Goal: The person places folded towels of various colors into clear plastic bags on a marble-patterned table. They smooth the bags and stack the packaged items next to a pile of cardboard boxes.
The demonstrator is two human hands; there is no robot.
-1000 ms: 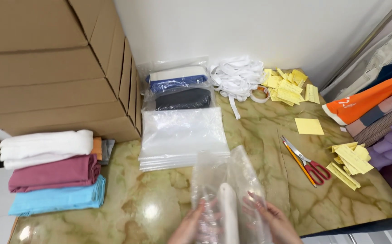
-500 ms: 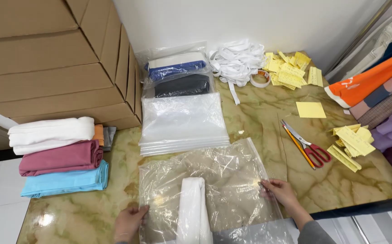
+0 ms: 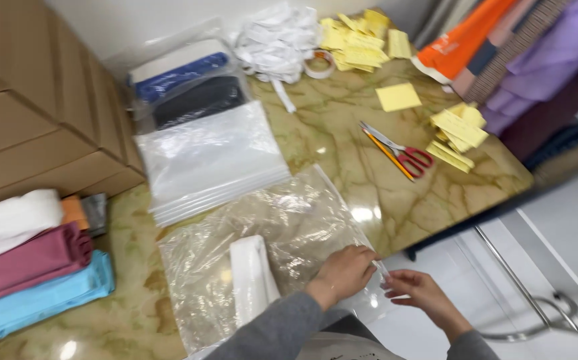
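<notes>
The table (image 3: 342, 153) is shiny stone, green and gold with thin brown lines, and brown cardboard boxes (image 3: 29, 120) stand at its far left side. I am working at the near edge, where a big clear plastic bag (image 3: 269, 247) lies flat with a white folded cloth (image 3: 252, 280) inside it, near its middle. My left hand (image 3: 345, 270) rests on the bag's right corner, fingers curled down and pressing the plastic. My right hand (image 3: 412, 290) is just beside it, past the table edge, and its fingers look pinched on the bag's thin edge strip, though the picture is blurry there and I cannot be sure. So each grip is closed on the bag, at the same corner, and the cloth sits to the left of both hands, not touching them. To do this part well, I think I should keep the bag flat, hold the corner firm with one hand and work along the edge slowly, so no air or folds stay inside. A stack of fresh clear bags (image 3: 215, 160) lies just behind this one. Red-handled scissors (image 3: 405, 157) and a pencil lie further right, well apart from my hands. Folded towels (image 3: 29, 267), white, dark red and blue, are piled at the left.
</notes>
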